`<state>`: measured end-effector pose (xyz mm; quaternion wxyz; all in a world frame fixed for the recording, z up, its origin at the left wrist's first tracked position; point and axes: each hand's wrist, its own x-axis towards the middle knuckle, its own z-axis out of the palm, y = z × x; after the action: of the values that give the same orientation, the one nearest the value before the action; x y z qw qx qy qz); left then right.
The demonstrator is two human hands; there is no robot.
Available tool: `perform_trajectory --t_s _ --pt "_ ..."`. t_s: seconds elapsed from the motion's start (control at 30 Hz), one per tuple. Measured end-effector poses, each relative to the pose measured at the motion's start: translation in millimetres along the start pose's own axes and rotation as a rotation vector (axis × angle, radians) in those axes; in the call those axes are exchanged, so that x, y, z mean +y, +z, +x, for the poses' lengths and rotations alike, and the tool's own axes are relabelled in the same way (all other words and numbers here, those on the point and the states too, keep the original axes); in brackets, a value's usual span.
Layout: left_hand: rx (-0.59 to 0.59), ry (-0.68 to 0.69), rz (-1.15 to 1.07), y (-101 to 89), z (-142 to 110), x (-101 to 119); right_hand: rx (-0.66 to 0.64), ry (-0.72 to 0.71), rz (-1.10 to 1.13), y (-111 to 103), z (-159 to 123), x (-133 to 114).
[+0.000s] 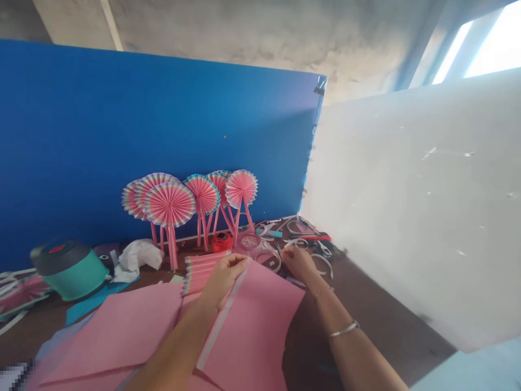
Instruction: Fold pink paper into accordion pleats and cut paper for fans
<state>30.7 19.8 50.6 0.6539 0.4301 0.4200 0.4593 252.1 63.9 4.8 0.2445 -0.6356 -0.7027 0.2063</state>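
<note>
My left hand point(227, 278) pinches the top corner of a pink paper sheet point(260, 320). A pale strip point(223, 320) runs along the sheet's left edge. Farther back and to the right, my right hand point(299, 262) is low over a cluster of tape rolls and tools, its fingers curled together; what they hold, if anything, is hidden. Clear tape rolls point(268, 261) are just left of it. Beside my left hand lies a pleated pink paper point(207, 270) with a striped edge. More pink sheets point(118, 326) spread across the table under and beside my left forearm.
Several round pleated paper fans point(170, 204) lean against the blue panel point(163, 119). A red string roll point(222, 242), crumpled white tissue point(138, 259) and a green-and-grey container point(71, 270) stand along the back. A white panel point(415, 190) borders the brown table point(366, 304) at right.
</note>
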Motion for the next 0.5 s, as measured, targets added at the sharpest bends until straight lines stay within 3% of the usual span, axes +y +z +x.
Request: perform_trajectory --t_s 0.07,0.17,0.27,0.37,0.5 --pt "-0.002 0.024 0.085 4.2 1 3 0.011 -0.031 0.098 1 -5 -15" --pt "0.000 0.092 0.220 10.2 6 3 -0.166 -0.175 0.545 6 -12 -36" --pt "0.009 0.113 0.259 8.7 15 6 -0.176 -0.190 0.698 10 -15 -43" --pt "0.065 0.147 0.252 -6.2 29 17 -0.112 -0.115 0.733 12 -13 -38" --pt "0.300 0.367 0.280 -39.0 50 40 -0.087 -0.110 0.743 18 -7 -28"
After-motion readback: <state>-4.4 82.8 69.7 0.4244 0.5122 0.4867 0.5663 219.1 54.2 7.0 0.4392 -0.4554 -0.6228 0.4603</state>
